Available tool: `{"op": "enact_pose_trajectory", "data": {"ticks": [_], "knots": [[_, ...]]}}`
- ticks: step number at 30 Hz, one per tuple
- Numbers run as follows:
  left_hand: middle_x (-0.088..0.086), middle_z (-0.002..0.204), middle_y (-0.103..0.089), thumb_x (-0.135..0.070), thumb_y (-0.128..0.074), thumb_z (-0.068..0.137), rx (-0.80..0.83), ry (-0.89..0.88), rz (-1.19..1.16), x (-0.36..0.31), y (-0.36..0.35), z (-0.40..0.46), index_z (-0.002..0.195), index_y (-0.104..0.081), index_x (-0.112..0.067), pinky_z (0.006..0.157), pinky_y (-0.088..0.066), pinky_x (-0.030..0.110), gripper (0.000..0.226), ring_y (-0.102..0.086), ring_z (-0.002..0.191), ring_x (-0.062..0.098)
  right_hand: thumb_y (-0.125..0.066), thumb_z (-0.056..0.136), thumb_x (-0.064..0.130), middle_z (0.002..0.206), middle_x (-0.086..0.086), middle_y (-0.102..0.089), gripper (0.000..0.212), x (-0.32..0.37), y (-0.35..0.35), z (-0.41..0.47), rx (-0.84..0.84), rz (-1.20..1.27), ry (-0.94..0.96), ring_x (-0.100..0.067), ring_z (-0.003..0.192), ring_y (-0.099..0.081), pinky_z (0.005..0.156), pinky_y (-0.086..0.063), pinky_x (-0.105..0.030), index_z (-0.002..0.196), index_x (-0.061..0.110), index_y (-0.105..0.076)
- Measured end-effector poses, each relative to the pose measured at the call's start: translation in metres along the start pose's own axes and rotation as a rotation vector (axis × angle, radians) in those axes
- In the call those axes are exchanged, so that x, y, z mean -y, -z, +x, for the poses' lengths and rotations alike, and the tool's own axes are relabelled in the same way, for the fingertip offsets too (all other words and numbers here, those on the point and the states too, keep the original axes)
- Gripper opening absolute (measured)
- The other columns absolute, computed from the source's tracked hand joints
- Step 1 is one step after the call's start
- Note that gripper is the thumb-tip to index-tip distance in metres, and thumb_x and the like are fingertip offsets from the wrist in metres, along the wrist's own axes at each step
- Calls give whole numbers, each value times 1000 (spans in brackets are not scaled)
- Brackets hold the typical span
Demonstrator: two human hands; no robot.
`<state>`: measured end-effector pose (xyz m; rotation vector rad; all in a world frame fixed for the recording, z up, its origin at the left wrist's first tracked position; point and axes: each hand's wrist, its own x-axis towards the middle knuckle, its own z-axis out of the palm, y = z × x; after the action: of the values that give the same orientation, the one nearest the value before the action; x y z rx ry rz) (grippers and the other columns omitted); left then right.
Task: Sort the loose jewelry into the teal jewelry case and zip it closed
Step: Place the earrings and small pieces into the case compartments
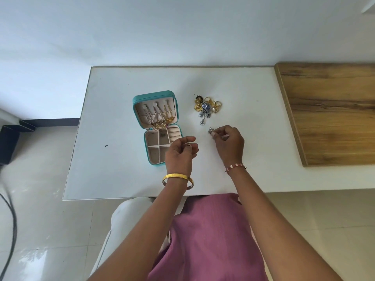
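The teal jewelry case lies open on the white desk, necklaces hanging in its raised lid, tray compartments toward the person. The left hand hovers over the case's near right corner, fingers loosely curled and holding nothing. To its right, the right hand pinches a small silver piece between fingertips, just above the desk. Beyond it lies the heap of loose jewelry, gold rings and silver pieces tangled together.

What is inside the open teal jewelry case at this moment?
In the teal jewelry case, necklaces hang in the lid; the visible tray compartments look nearly empty. The left hand covers the tray's near right corner.
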<state>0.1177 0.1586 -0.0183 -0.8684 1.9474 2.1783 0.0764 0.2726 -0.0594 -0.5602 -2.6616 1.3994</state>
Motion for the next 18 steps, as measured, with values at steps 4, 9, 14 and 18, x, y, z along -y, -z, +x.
{"op": "enact_pose_trajectory", "data": {"ticks": [4,9,14,18], "knots": [[2,73,-61,5,-39,89,52,-22,57,-4,0,3,92,-61,-9,75,-51,27,26,-58,73,16,-68,80,12,75,-2,-67,6,13,11,-6,-37,256,-153,-20,69,-61,69,-56,-38,75,10,-68],[7,88,-64,1,-43,91,130,-45,143,-7,-6,4,105,-63,-6,78,-51,28,25,-60,81,19,-66,81,5,66,0,-64,13,25,22,-24,22,519,-230,-7,51,-56,48,-50,-17,71,13,-67],[8,94,-66,-3,-49,90,178,-83,238,-8,-8,3,109,-64,-6,88,-52,39,24,-64,90,22,-66,81,2,69,-6,-67,11,29,23,-41,124,561,-260,-4,46,-59,50,-51,-17,75,11,-68],[8,78,-66,1,-51,87,177,-108,297,-8,-3,6,101,-68,-9,88,-53,40,24,-61,78,21,-65,81,3,66,-6,-66,9,33,23,-42,129,599,-281,-5,44,-55,47,-48,-17,77,10,-67]]}}
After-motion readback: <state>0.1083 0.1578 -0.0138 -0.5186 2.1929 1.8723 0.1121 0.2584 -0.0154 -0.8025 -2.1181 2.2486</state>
